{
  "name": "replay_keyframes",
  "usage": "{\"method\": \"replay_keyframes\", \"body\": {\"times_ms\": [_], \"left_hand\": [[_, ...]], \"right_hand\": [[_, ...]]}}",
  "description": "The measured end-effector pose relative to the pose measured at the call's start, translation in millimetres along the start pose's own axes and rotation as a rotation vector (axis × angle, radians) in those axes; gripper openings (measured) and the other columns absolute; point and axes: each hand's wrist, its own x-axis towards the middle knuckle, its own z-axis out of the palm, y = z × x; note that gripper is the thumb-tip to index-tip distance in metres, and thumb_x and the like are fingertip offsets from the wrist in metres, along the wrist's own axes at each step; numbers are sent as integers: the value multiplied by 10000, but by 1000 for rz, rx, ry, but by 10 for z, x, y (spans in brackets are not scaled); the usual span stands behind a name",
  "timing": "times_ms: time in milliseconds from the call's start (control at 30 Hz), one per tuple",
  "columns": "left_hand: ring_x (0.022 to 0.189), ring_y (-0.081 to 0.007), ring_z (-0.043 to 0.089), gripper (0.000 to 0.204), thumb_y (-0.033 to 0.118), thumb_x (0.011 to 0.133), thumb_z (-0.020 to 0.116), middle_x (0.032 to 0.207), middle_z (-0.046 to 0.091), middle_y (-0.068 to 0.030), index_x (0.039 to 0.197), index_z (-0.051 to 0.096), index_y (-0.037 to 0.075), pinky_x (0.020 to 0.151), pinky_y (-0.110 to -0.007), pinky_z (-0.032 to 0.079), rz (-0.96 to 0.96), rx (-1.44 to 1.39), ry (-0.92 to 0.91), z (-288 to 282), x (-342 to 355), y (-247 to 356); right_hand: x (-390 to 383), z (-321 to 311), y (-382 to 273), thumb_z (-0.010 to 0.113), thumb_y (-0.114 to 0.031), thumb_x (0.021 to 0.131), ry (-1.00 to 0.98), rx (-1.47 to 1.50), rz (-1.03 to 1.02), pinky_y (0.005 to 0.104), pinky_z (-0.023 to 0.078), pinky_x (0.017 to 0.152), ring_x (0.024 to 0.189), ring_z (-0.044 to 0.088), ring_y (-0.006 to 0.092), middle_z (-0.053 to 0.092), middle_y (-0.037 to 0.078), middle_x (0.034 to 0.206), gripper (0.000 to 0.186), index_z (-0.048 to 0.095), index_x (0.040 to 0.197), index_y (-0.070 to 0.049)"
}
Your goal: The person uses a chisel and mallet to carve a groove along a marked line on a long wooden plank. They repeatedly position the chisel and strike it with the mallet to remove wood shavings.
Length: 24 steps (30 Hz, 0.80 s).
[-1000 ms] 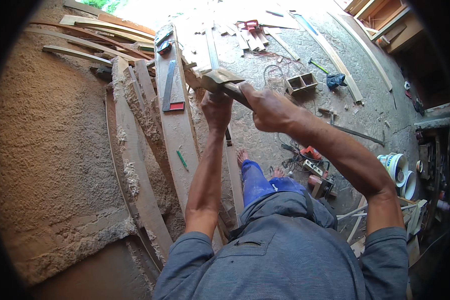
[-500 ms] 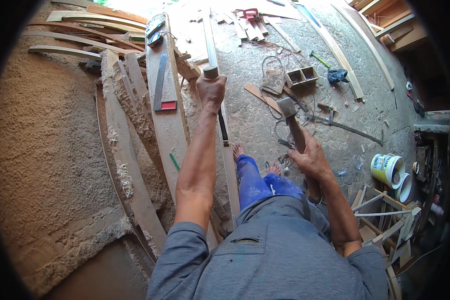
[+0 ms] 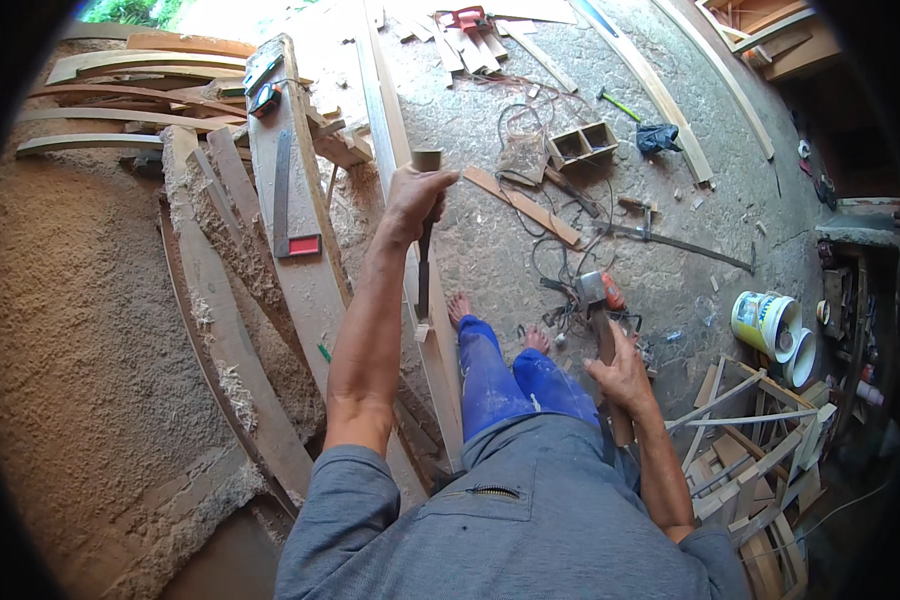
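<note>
My left hand (image 3: pixel 417 205) is wrapped round the handle of a chisel, whose round butt shows above the fist. The dark chisel blade (image 3: pixel 423 288) points down, its tip at a long narrow wooden beam (image 3: pixel 435 385). A small pale chip of wood (image 3: pixel 422 331) sits at the tip. To the right, my right hand (image 3: pixel 625 375) grips the wooden handle of a hammer. The blocky metal hammer head (image 3: pixel 590 288) is in front of that hand, over the floor and apart from the chisel.
On the left, a dusty plank (image 3: pixel 315 240) bears a try square (image 3: pixel 285 200) and a tape measure (image 3: pixel 265 99). Curved timbers (image 3: pixel 160 82) and sawdust lie beyond. A clamp (image 3: pixel 680 243), a divided wooden box (image 3: pixel 582 145), cables and white buckets (image 3: pixel 767 326) stand or lie on the right.
The hammer has dropped nearer my body, away from the chisel. My left hand still holds the chisel, its thumb side now turned outward. The whole view has shifted a little.
</note>
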Motion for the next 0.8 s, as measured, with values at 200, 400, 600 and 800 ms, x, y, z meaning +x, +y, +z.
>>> {"method": "replay_keyframes", "body": {"times_ms": [200,400,600,800], "left_hand": [[682,-106,649,284,268,857,840,758,674,-29,922,685,38,605,-291,535,270,381,99,134,-1141,633],[820,-299,717,474,428,772,892,863,734,-81,992,675,67,747,-447,568,266,1151,188,-310,-1763,-537],[882,-316,747,462,493,805,838,930,762,-129,979,695,89,753,-458,571,-35,707,232,-310,-1766,-1219],[634,-112,644,304,304,870,858,705,669,-12,889,655,79,587,-308,533,321,283,694,-540,-1407,-943]], "right_hand": [[213,-62,497,724,-152,791,54,82,-175,417,550,756,792,687,283,706,205,1055,766,440,1490,-18],[167,-121,288,726,-164,788,-65,-40,-70,421,551,794,862,703,320,710,216,1047,733,468,1464,-40],[108,-40,227,740,-190,783,-132,-80,-89,427,535,901,1021,710,346,717,224,1113,696,502,1419,-37],[63,47,148,748,-216,799,-132,-82,-157,429,531,910,1020,704,343,714,214,1111,694,506,1425,-37]]}}
